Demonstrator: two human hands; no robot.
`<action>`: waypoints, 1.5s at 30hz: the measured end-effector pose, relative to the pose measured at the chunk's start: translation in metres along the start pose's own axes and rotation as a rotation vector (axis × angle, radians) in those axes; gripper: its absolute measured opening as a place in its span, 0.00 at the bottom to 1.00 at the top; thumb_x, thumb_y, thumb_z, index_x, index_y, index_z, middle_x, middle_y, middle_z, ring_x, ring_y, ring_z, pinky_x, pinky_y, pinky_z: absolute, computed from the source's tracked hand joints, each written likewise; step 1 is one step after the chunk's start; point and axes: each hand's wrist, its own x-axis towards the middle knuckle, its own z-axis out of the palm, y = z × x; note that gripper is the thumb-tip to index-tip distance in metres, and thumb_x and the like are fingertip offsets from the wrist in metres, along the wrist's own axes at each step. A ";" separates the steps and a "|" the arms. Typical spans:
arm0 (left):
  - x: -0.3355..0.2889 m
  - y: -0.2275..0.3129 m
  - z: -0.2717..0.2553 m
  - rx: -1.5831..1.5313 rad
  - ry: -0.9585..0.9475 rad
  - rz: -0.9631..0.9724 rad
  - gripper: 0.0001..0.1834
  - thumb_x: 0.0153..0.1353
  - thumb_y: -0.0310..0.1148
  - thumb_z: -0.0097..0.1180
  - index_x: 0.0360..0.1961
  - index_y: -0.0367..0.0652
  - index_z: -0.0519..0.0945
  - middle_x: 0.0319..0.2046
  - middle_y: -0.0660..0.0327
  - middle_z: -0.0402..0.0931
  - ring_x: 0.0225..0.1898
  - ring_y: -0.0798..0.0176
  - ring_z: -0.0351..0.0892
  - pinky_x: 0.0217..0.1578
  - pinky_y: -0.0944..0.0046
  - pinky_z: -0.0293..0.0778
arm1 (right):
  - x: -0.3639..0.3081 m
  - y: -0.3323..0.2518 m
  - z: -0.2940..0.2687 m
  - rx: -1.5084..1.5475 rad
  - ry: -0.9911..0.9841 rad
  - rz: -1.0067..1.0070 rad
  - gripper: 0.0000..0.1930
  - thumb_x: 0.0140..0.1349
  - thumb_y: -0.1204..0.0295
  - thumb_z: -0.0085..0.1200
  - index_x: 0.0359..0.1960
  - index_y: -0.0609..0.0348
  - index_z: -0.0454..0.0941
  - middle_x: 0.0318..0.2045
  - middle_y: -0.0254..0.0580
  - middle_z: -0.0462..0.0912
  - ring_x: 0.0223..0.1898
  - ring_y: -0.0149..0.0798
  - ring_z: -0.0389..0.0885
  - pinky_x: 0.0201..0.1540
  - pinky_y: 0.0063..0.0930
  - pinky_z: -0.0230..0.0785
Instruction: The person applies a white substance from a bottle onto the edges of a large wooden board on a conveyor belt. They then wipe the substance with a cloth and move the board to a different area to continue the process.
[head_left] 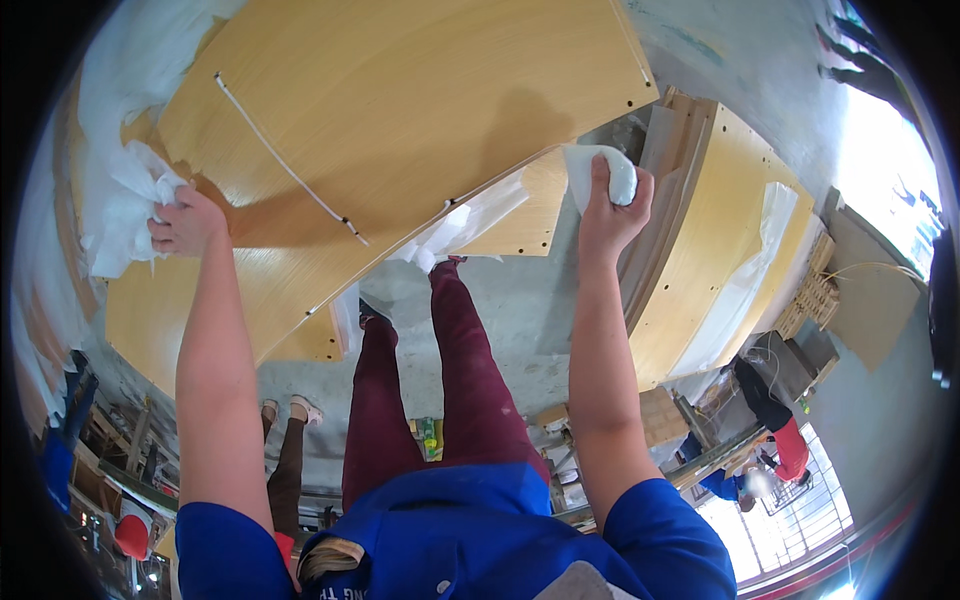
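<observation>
My left hand (pixel 188 222) is closed on crumpled thin white wrapping sheet (pixel 130 205) at the left edge of a large wood-coloured panel (pixel 400 110). Out past the panel's right side, my right hand (pixel 617 212) is wrapped round a folded piece of white sheet (pixel 622 175), with one flap hanging toward the panel. A thin white strip (pixel 280 160) with dark ends runs slantwise across the panel's face. Below the panel's near edge, more white wrapping (pixel 455 230) shows above another wood-coloured board (pixel 525 220). My right hand hides part of its sheet.
To the right stands a stack of wood-coloured boards (pixel 690 250) with dark holes and a white sheet strip. Loose white wrapping (pixel 110 80) lies at the far left. A person's legs (pixel 285 470) show behind me, and a person in red (pixel 790 450) is at the lower right.
</observation>
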 end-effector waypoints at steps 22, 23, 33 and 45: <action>0.003 -0.006 0.008 0.045 0.041 0.014 0.37 0.59 0.55 0.35 0.59 0.36 0.67 0.63 0.45 0.55 0.62 0.41 0.50 0.62 0.46 0.48 | 0.102 0.029 -0.014 -0.015 0.106 -0.023 0.16 0.55 0.62 0.64 0.30 0.59 0.71 0.28 0.34 0.74 0.31 0.30 0.71 0.37 0.26 0.67; 0.003 -0.005 0.008 0.033 0.041 0.004 0.37 0.59 0.55 0.35 0.58 0.36 0.67 0.63 0.45 0.55 0.62 0.41 0.50 0.62 0.46 0.48 | 0.104 0.030 -0.014 -0.014 0.115 -0.037 0.16 0.55 0.62 0.64 0.30 0.59 0.71 0.27 0.35 0.74 0.31 0.30 0.71 0.37 0.26 0.67; 0.004 -0.007 0.007 0.069 0.024 0.039 0.37 0.59 0.56 0.35 0.60 0.36 0.66 0.63 0.45 0.54 0.62 0.40 0.51 0.62 0.45 0.48 | 0.141 0.042 -0.011 0.008 0.197 -0.085 0.15 0.54 0.64 0.64 0.30 0.61 0.73 0.28 0.36 0.75 0.30 0.32 0.73 0.36 0.27 0.68; 0.004 0.001 0.007 0.205 0.122 -0.013 0.34 0.59 0.62 0.39 0.55 0.47 0.68 0.57 0.50 0.61 0.58 0.43 0.58 0.48 0.39 0.64 | 0.049 0.062 -0.074 1.238 -0.106 0.794 0.14 0.61 0.59 0.49 0.45 0.50 0.72 0.35 0.34 0.78 0.32 0.32 0.76 0.17 0.22 0.61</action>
